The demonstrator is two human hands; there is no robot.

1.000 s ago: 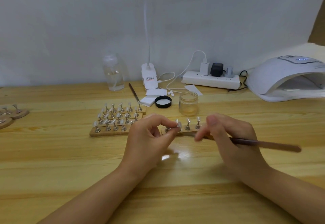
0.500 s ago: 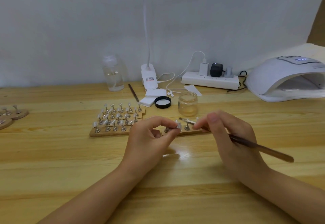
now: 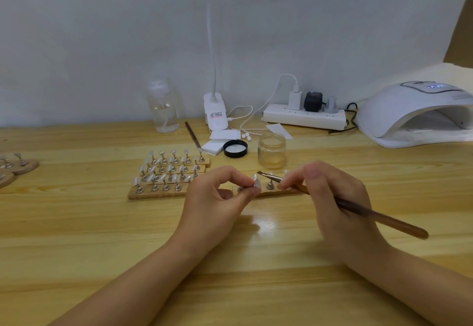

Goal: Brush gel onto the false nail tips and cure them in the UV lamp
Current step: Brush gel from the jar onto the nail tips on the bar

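While the left hand pinches one nail tip steady, the right hand grips the gel brush pencil-style (bristles poised just beside it).

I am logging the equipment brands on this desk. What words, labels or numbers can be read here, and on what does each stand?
Nothing here reads clearly.
UV lamp: a lit display on its top shows pale marks, too blurred to read as digits.
Clip lamp base: a small sticker with red and dark print, too small to read.
Power strip: no legible marking, only a red light at its right end.
Glass jar and clear bottle: no label visible.
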